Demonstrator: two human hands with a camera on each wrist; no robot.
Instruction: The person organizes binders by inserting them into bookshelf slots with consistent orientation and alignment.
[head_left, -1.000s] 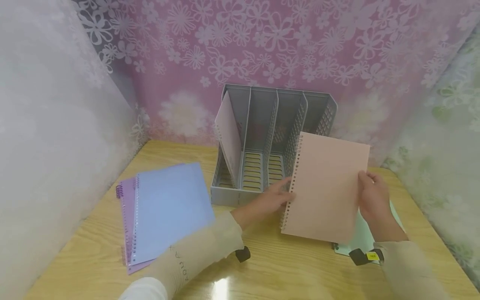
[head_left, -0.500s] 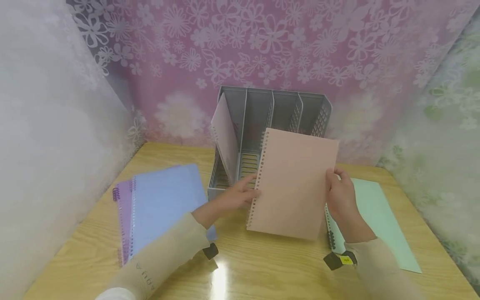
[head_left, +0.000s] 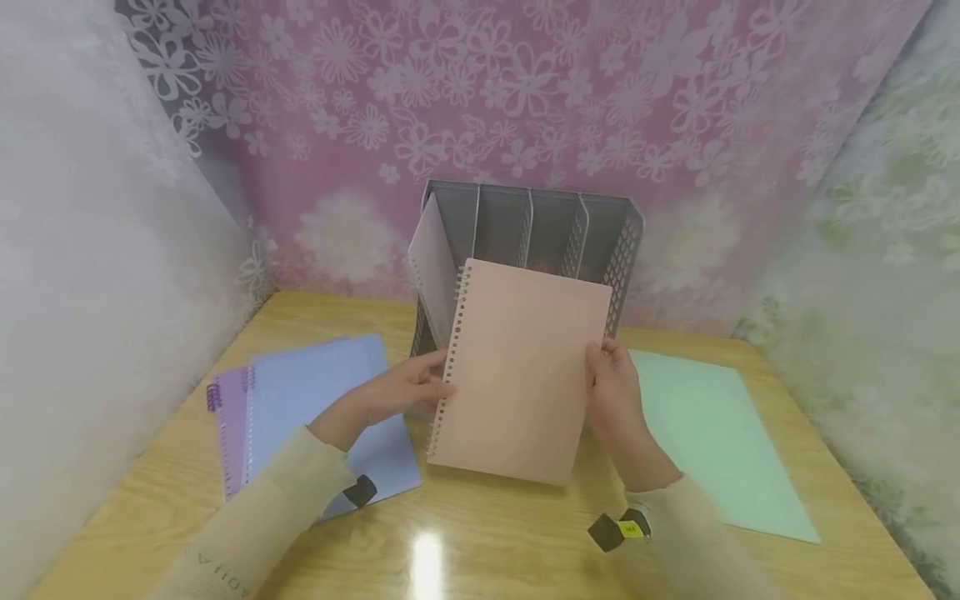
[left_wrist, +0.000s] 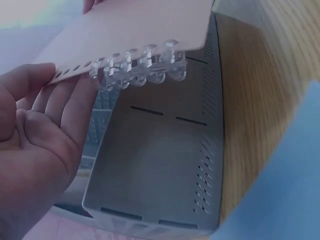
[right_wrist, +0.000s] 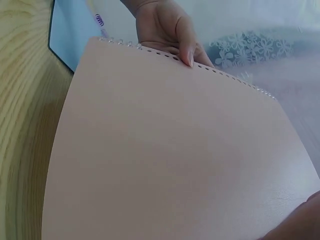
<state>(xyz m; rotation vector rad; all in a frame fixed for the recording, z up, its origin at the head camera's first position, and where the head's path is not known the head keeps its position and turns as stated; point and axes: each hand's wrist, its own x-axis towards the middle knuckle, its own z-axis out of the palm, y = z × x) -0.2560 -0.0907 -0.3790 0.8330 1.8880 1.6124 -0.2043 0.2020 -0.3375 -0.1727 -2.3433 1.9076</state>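
A peach spiral notebook [head_left: 521,375] is held up in front of the grey file organizer [head_left: 504,218], hiding much of its lower part. My left hand [head_left: 393,392] pinches its ring-bound edge, thumb on the cover and fingers behind, as the left wrist view shows beside the clear binding rings [left_wrist: 137,65]. On the opposite edge, my right hand [head_left: 618,400] grips the notebook between thumb and fingers. A pale pink notebook [head_left: 435,262] leans in the organizer's leftmost slot.
On the wooden table [head_left: 495,542], a blue notebook [head_left: 315,400] overlaps a purple notebook [head_left: 231,417] at the left. A mint green notebook [head_left: 720,442] lies at the right. Flower-patterned cloth [head_left: 450,108] stands behind the organizer.
Both hands have carried the peach notebook leftward, from the organizer's right side to in front of its middle. The mint green notebook has come into fuller view.
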